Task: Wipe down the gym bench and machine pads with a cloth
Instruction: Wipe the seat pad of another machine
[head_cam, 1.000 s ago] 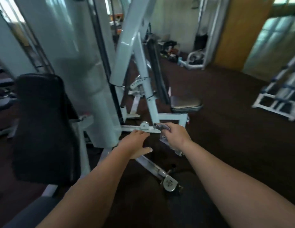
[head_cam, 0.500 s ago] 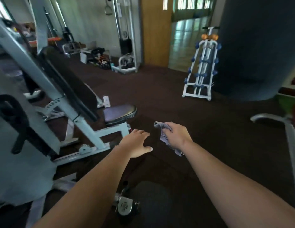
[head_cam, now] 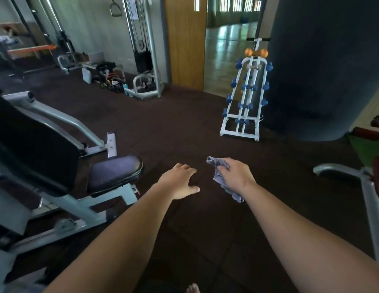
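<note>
My right hand [head_cam: 236,176] grips a crumpled grey-blue cloth [head_cam: 219,176], held out in the air over the dark floor; part of the cloth hangs below the wrist. My left hand [head_cam: 180,182] hovers beside it, palm down, fingers relaxed and empty. To the left stands a white-framed machine with a black seat pad [head_cam: 115,172] and a black back pad [head_cam: 34,144]. Both hands are to the right of the seat pad and touch nothing on the machine.
A white rack of blue dumbbells [head_cam: 245,98] stands ahead on the right beside a large dark column [head_cam: 324,66]. A cable machine [head_cam: 144,56] and clutter sit at the back wall. Another white frame with red pads [head_cam: 372,187] is at the right edge. Dark rubber floor lies between.
My view has swung right, away from the machine's frame toward the open floor and dumbbell rack. Both hands keep the same pose, the right one still holding the cloth.
</note>
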### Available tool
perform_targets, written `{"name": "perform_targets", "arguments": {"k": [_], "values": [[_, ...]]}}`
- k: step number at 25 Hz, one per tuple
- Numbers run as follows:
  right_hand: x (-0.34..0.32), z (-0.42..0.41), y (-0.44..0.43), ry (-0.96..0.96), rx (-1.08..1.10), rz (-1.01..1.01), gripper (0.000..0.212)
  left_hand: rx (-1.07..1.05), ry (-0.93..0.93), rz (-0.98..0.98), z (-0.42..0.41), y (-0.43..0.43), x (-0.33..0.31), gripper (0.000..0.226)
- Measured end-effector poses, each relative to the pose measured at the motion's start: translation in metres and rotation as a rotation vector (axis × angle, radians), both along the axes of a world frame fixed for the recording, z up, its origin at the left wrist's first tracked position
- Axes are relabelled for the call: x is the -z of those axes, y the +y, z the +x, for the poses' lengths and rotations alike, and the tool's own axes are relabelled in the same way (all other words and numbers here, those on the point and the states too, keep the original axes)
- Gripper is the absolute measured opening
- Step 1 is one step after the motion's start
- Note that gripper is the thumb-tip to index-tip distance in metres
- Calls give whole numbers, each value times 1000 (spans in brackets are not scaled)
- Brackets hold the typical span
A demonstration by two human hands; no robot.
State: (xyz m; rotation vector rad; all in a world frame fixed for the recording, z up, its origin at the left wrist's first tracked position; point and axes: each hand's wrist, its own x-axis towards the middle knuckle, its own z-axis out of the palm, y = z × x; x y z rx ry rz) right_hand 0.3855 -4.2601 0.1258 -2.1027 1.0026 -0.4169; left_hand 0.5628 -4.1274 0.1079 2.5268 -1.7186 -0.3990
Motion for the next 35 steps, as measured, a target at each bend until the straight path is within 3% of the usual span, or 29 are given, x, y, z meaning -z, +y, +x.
{"name": "perform_targets", "arguments": {"k": [10,18,23,28,35], "values": [[-9,190,-212,1,-84,-17,23,-87,-5,-5,178,-200,-7,73],[5,391,-328,51,-499,-79,25,-431,41,6,317,-270,14,77],[19,504,-322,76,-814,-73,24,-748,72,-29,371,-253,36,79],[51,610,-263,111,-1103,-122,25,-1084,88,-60,404,-189,74,77],[87,698,-175,222,-1395,-133,29,-1432,199,-20,415,-107,100,77]]}}
